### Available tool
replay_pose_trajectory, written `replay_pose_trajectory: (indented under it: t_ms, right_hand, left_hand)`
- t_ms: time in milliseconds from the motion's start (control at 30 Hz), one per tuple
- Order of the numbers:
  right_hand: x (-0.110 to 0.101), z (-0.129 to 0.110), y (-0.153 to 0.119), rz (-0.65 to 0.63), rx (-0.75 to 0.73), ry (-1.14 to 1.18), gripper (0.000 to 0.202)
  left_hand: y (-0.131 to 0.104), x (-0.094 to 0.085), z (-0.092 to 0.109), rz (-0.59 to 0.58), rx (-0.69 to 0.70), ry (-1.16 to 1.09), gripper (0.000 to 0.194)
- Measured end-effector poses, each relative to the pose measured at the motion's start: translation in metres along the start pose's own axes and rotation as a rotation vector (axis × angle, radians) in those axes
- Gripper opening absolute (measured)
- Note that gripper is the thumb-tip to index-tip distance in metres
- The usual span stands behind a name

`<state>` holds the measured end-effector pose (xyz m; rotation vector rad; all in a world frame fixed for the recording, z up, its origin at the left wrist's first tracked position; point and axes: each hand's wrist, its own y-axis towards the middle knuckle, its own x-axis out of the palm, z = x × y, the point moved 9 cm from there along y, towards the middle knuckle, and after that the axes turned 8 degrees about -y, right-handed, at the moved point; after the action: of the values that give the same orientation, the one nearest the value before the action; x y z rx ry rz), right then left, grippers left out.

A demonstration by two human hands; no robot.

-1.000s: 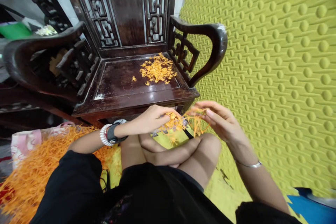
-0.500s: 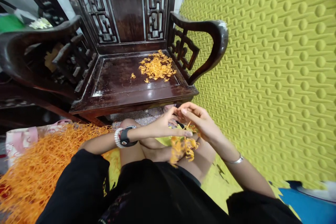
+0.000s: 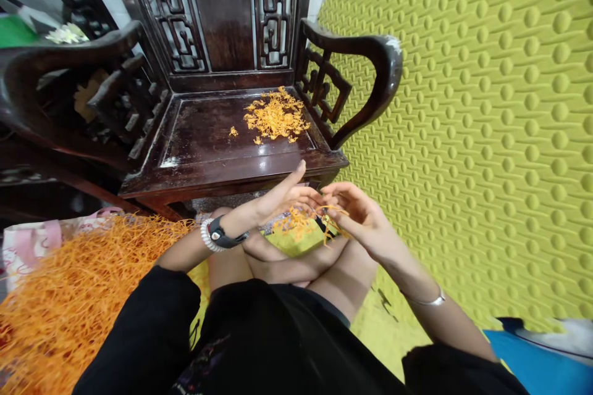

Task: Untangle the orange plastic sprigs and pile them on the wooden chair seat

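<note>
My left hand point(image 3: 290, 197) has its thumb raised and its fingers stretched toward my right hand. Orange strand pieces point(image 3: 296, 225) hang blurred just under its fingers. My right hand point(image 3: 354, 213) pinches thin orange strands point(image 3: 328, 231) between thumb and fingers, above my crossed legs. The fingertips of both hands nearly meet. In front, a pile of small orange knotted pieces point(image 3: 275, 114) lies on the right part of the dark wooden chair's seat point(image 3: 199, 129), with a single piece point(image 3: 233, 131) to its left.
A large heap of loose orange strands point(image 3: 88, 278) lies at my left, beside a white and pink bag point(image 3: 28, 247). Yellow bumpy padding point(image 3: 463, 136) covers the right side. Curved chair arms point(image 3: 389, 74) rise on both sides of the seat. Something blue point(image 3: 537, 364) lies at the lower right.
My left thumb has lifted away from the orange pieces and now points up. The dangling orange pieces have moved up and left, under my left fingers. The view has shifted slightly.
</note>
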<state>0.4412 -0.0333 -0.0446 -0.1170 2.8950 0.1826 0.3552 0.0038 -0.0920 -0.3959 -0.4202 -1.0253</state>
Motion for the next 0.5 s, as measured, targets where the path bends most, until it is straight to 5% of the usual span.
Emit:
replay_pose_trajectory:
  t_ms: [200, 333, 500]
  right_hand:
    - [-0.001, -0.009, 0.002, 0.081, -0.186, -0.273, 0.018]
    - [0.012, -0.006, 0.001, -0.14, -0.172, -0.539, 0.02]
    - [0.027, 0.01, -0.018, -0.433, -0.11, -0.693, 0.028]
  left_hand:
    - [-0.007, 0.01, -0.013, -0.086, -0.087, 0.202, 0.022]
    - [-0.012, 0.001, -0.013, -0.062, -0.071, 0.212, 0.012]
    - [-0.039, 0.011, -0.021, -0.25, -0.191, 0.418, 0.017]
